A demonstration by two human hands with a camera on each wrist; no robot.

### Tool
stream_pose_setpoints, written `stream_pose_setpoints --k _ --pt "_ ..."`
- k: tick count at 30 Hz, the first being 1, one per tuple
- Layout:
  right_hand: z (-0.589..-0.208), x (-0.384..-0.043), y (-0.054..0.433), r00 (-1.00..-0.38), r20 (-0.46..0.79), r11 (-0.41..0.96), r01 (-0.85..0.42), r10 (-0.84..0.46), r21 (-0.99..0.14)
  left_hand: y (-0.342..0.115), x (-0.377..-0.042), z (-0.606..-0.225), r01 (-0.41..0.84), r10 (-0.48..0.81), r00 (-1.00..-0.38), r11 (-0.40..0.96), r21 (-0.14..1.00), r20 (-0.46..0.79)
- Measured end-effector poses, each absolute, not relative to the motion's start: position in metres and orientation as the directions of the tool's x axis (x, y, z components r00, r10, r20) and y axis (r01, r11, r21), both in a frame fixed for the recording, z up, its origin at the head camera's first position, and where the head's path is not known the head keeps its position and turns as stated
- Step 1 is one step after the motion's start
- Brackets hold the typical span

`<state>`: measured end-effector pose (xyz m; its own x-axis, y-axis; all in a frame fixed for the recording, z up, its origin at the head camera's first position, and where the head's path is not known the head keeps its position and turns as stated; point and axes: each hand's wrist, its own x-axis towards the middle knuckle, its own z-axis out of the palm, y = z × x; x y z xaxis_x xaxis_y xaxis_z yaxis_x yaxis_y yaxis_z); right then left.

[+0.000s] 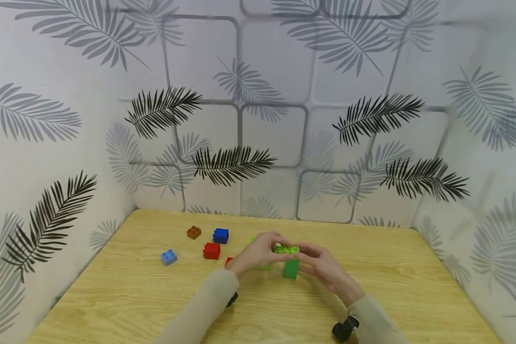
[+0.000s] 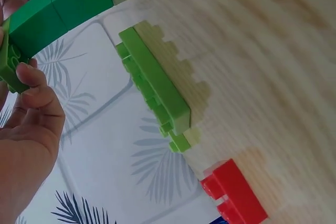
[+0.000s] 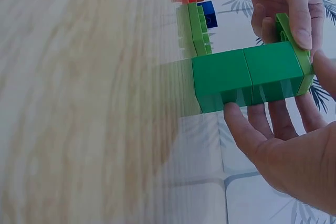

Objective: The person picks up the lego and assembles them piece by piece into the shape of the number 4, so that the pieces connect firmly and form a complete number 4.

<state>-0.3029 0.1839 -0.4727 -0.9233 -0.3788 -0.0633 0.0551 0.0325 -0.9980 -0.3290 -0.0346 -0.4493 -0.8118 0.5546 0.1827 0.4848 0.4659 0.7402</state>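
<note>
Two dark green toy bricks (image 3: pixel 223 80) are stacked upright on the table, with a flat light green brick (image 1: pixel 287 249) lying across the top and jutting out to the left. My left hand (image 1: pixel 264 251) pinches the jutting end of this light green brick between thumb and fingers. From the other side my right hand (image 3: pixel 283 153) holds the stack, its fingers along the dark green bricks and its thumb by the top brick. Left of the stack, a long light green brick (image 2: pixel 155 80) rests on the table, partly hidden by my left hand in the head view.
Farther left on the wooden table (image 1: pixel 124 291) lie a red brick (image 1: pixel 212 251), a blue brick (image 1: pixel 221 235), a brown brick (image 1: pixel 194 232) and a light blue brick (image 1: pixel 169 257). Another red brick (image 1: pixel 228 261) shows partly beside my left wrist. A patterned wall (image 1: pixel 271 138) stands behind.
</note>
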Motion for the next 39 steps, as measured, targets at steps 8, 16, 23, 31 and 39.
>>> stream_pose_setpoints --k 8,16,23,31,39 --pt "-0.473 -0.301 0.179 -0.949 -0.045 0.075 0.022 -0.311 -0.997 -0.038 -0.332 -0.455 0.494 0.574 -0.796 0.434 0.754 0.191" --pt "-0.474 -0.302 0.174 -0.954 -0.060 0.095 0.034 -0.293 -0.995 -0.049 -0.338 -0.457 0.441 0.609 -0.780 0.370 0.817 0.146" --pt "-0.471 -0.303 0.175 -0.960 -0.079 0.103 0.052 -0.271 -0.993 -0.064 -0.341 -0.458 0.397 0.627 -0.774 0.374 0.838 0.087" --pt "-0.469 -0.304 0.177 -0.961 -0.080 0.102 0.055 -0.265 -0.993 -0.079 -0.346 -0.463 0.388 0.600 -0.800 0.495 0.777 0.017" --pt "-0.471 -0.304 0.177 -0.959 -0.076 0.081 0.056 -0.274 -0.995 -0.087 -0.351 -0.466 0.442 0.624 -0.781 0.574 0.690 -0.019"
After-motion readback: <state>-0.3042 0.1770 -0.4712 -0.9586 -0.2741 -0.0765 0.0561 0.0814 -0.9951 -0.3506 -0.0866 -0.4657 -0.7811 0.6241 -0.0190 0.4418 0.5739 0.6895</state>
